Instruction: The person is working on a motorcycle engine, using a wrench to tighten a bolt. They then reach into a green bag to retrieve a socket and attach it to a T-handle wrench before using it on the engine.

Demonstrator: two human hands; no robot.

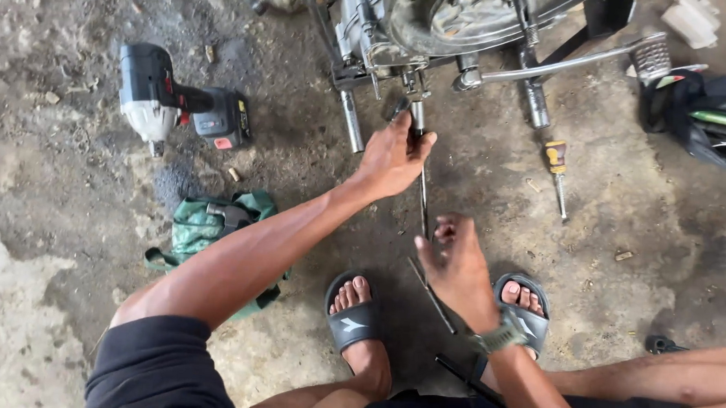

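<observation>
Over on the left of the stained concrete floor [68,240] we see a black and grey cordless impact driver [159,101] lying idle, and nearer us a crumpled green cloth bag [207,226]. Our left hand [394,156] is up near the far edge, fingers wrapped around the upper end of a long thin steel T-handle wrench [423,194], steadying it where it meets the underside of the grey metal motorcycle engine [420,27]. Our right hand [456,269] sits at the lower end, curled around the handle, though the exact grip is hard to read. The tool is seated on its fastener; we judge that the fitting is not yet out. A yellow-handled screwdriver [557,168] lies to the right. The bolt itself is hidden, and the engine is cut off at the top.
</observation>
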